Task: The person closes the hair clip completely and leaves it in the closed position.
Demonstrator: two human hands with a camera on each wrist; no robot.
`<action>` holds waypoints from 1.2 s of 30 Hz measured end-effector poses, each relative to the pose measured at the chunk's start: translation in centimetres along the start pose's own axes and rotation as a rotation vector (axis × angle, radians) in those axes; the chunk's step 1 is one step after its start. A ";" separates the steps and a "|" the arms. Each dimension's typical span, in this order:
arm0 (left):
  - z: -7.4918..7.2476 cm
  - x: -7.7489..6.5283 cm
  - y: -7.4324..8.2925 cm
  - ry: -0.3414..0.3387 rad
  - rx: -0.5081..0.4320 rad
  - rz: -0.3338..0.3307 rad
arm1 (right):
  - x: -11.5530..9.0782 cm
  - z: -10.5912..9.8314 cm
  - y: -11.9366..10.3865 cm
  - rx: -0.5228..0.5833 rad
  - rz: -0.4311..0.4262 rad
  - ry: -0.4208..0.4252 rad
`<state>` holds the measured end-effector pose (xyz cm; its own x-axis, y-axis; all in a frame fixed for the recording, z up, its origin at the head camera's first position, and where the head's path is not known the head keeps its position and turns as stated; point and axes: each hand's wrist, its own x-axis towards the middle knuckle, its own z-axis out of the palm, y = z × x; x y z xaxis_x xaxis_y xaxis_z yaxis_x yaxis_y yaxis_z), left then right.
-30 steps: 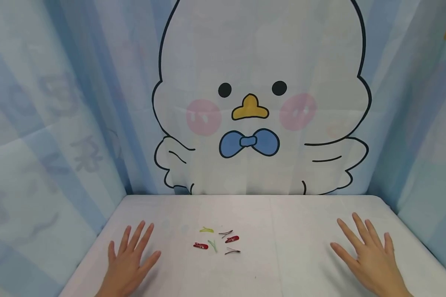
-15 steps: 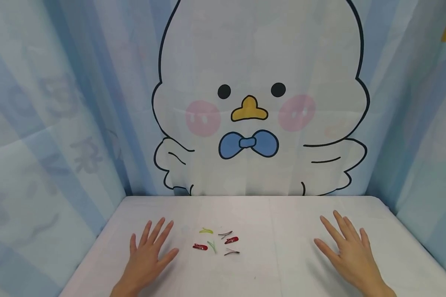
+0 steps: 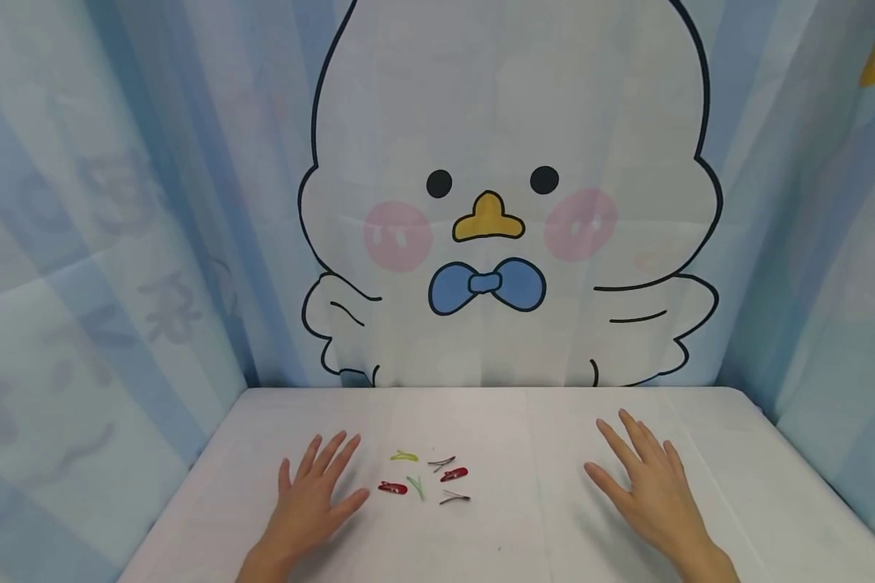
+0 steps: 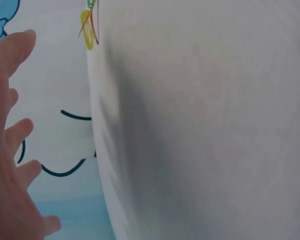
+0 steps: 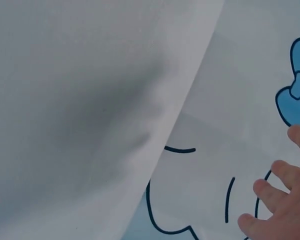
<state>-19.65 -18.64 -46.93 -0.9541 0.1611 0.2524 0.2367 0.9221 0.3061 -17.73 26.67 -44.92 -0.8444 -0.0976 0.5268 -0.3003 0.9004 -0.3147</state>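
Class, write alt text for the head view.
A left hand and right hand, both spread, hover over a white table. Six hair clips lie between them, nearer the left. Behind, a curtain shows a cartoon bird in a blue bow tie.

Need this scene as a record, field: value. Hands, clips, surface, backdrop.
table: white
left hand: raised above table, fingers spread, holding nothing, thumb apart from nearest red clip
right hand: raised above table, fingers spread, holding nothing, farther from clips
red clips: two
dark clips: two
green clip: one
yellow-green clip: one
backdrop: cloth with printed bird, blue bow tie
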 end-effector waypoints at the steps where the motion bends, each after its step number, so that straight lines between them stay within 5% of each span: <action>1: 0.0 0.1 0.0 -0.003 -0.005 0.001 | 0.1 0.2 -0.1 0.001 0.000 -0.001; 14: 0.6 0.9 0.9 -0.084 -0.146 0.024 | 0.8 1.8 -2.0 0.064 -0.037 0.030; 36: 1.8 2.7 1.7 -0.178 -0.204 -0.020 | 1.5 4.2 -5.2 0.157 -0.027 -0.028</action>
<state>-22.10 -16.03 -47.36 -0.9719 0.2197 0.0844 0.2324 0.8387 0.4925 -19.27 20.03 -45.81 -0.8463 -0.1343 0.5155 -0.3870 0.8200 -0.4217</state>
